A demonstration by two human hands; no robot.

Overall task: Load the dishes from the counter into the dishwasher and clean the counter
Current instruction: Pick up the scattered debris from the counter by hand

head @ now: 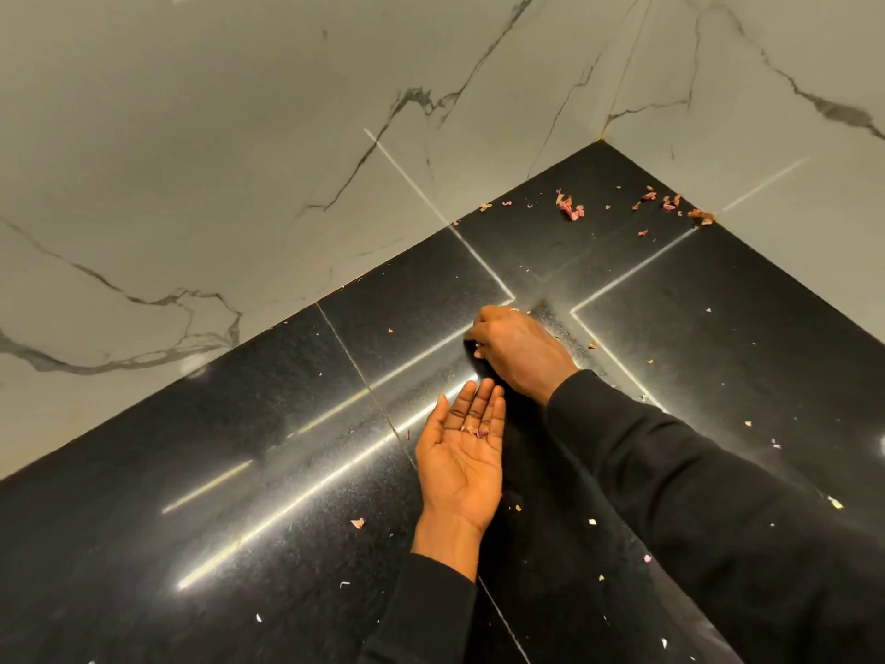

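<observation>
No dishes or dishwasher are seen, so the loading step cannot be judged; the counter cleaning appears part done. On the black counter (215, 448), few scraps remain at the left. The left hand (462, 460) is held palm up and wide, with a few collected scraps (474, 431) cupped in it. The right hand (519, 349) is pinched narrow over the surface; its contents cannot be told. The onion-skin debris (572, 208) in the far corner is still to be gathered

We see the dark surface (239, 472) lying open on every side of our hands, only small scraps (572, 210) scattered on it; marble walls (239, 160) close off the far corner.
</observation>
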